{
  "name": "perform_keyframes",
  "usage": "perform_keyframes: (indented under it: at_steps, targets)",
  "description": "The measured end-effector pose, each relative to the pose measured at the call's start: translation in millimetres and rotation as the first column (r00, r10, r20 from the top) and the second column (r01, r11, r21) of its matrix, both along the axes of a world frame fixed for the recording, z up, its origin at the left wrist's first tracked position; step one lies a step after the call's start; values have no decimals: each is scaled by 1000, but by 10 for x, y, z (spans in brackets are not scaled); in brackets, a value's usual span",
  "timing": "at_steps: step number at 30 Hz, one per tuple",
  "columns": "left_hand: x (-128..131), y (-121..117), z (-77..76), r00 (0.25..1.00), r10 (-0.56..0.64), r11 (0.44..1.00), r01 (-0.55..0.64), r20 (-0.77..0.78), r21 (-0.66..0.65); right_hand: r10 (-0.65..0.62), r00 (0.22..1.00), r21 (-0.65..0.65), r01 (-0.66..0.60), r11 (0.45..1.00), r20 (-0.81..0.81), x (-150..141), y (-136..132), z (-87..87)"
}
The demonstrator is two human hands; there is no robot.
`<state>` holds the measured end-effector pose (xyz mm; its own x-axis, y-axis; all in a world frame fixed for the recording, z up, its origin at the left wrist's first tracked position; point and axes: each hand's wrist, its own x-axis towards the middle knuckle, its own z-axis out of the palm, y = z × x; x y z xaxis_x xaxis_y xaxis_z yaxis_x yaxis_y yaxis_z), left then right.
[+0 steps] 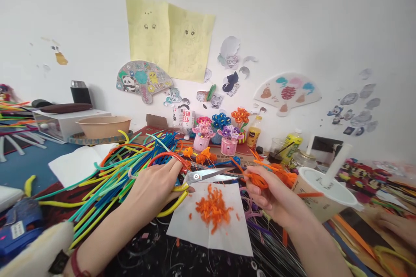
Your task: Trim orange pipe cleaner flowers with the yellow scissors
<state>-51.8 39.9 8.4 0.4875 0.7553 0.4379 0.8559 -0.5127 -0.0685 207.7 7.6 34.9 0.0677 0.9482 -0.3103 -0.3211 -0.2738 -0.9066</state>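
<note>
My left hand [162, 179] is closed around the scissors [208, 175], whose silver blades point right and are slightly parted. A yellow loop [173, 208] shows below that hand, and a red fuzzy stem [162, 155] curves over its fingers. Orange pipe cleaner [256, 180] is pinched in my right hand [271, 194], just beyond the blade tips. Thin stems lie between blades and fingers; whether the blades touch them I cannot tell. Below the scissors, orange fuzz clippings [213, 208] are heaped on a white paper sheet [230, 242].
Many coloured pipe cleaners [107, 186] spread at left. A lidded cup [325, 190] with a thick straw stands beside my right forearm. Flower pots [229, 145] and a juice bottle [254, 133] line the back. A blue device [21, 227] sits at lower left. Another person's hand [396, 225] is at far right.
</note>
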Motion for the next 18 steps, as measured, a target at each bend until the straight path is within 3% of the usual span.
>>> perform_keyframes:
  at_steps: [8, 18]
  targets:
    - [-43, 7, -18, 999, -41, 997, 43, -30, 65, 83, 994, 32, -81, 996, -65, 33, 6, -37]
    - [-42, -26, 48, 999, 0, 1000, 1, 44, -11, 110, 990, 36, -107, 994, -91, 46, -19, -27]
